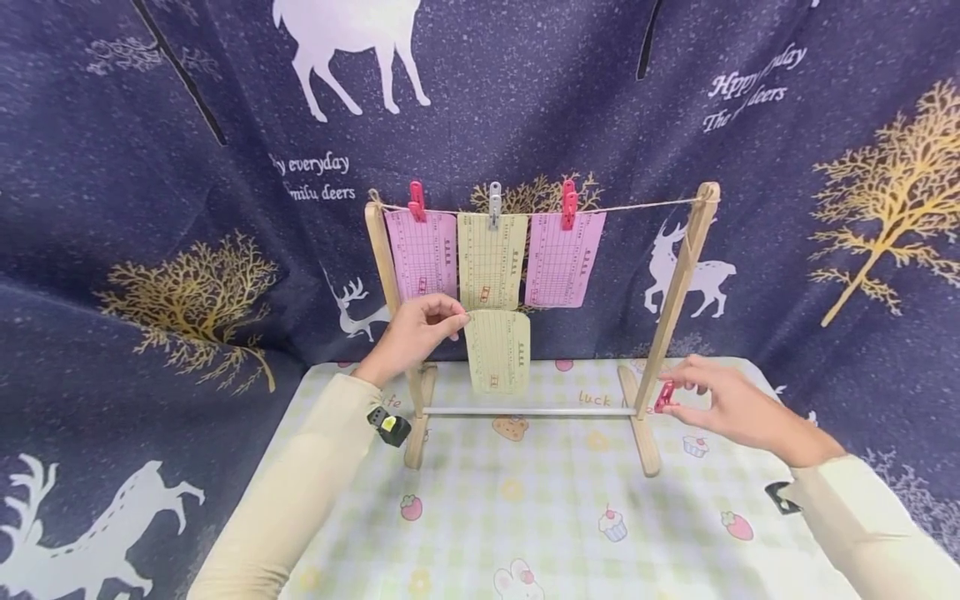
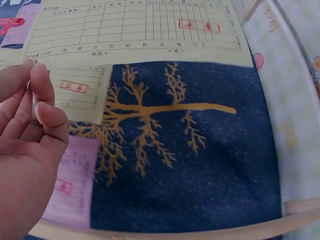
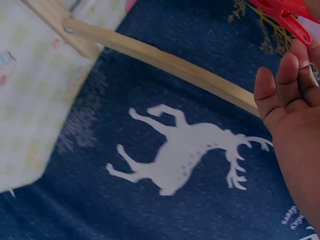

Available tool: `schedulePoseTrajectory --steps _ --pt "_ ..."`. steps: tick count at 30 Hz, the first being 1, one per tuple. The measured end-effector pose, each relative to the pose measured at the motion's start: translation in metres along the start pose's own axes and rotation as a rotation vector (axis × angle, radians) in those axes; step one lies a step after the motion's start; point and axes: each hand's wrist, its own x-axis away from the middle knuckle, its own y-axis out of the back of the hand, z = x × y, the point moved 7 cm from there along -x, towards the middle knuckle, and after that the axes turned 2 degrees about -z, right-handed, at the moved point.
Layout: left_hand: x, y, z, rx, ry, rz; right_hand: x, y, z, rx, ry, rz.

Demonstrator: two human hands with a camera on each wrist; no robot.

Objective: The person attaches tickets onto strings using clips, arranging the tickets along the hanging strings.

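1. Pinching the top corner of a yellow paper slip with printed lines, the left hand holds it up in front of the small wooden drying rack. The slip hangs just below the string, under the yellow slip that is already pegged.
2. The right hand grips a red plastic clothes peg between thumb and fingers, down beside the rack's right leg, near the checked tablecloth.
3. Three slips hang on the string already: a pink one, a yellow one and another pink one. Free string shows to the right of them.
4. To do this well, I think the slip's top edge should sit flat against the string, and the peg should open wide and bite paper and string together.
5. The left hand should let go only once the peg holds.
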Motion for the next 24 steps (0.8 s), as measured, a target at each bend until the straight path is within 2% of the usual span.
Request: schedulePoseTrajectory --steps 4,7,14,18,24 --pt "-0.010 -0.002 -0.013 0.003 -0.026 -0.009 -0.013 0.016 0.001 0.045 0.036 -0.031" --pt "-0.017 -0.005 -0.023 0.005 -0.057 -0.011 -0.023 0.028 0.004 0.071 0.029 -0.034" --pt "-0.032 -0.015 -0.040 0.022 -0.078 -0.021 -0.044 0.049 0.008 0.149 -0.087 0.035" --pt "-0.042 -0.019 -0.049 0.048 -0.075 -0.047 -0.057 0.060 0.011 0.178 -0.115 0.055" --pt "-0.055 -0.031 -0.062 0.094 -0.059 -0.050 -0.078 0.075 0.019 0.158 -0.043 0.013"
